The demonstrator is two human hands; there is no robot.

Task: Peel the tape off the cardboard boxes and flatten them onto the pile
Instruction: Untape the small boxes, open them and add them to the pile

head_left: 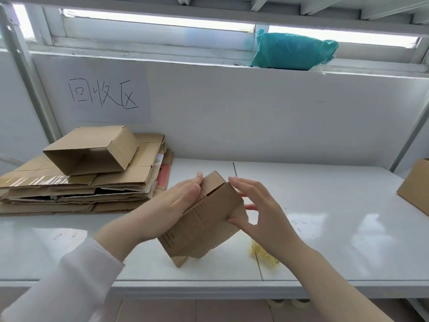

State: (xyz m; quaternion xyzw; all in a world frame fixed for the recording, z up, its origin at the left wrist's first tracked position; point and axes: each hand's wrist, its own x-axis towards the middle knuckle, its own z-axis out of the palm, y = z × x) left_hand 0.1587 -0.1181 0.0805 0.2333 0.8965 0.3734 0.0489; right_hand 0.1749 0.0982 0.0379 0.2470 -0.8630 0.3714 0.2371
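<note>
Bright daylight from blown-out horizontal window strip (157, 20); soft glare patches on glossy white tabletop (348, 205). Frame edges bow. Small brown cardboard box (204, 219) slightly soft.

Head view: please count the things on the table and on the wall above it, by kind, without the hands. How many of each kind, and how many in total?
Boxes not flat: 3 (held box, box on pile, box at right edge)
Pile of flat cardboard: 1
Tape wad: 1
Teal bag: 1
Paper sign: 1
Total: 7
</note>
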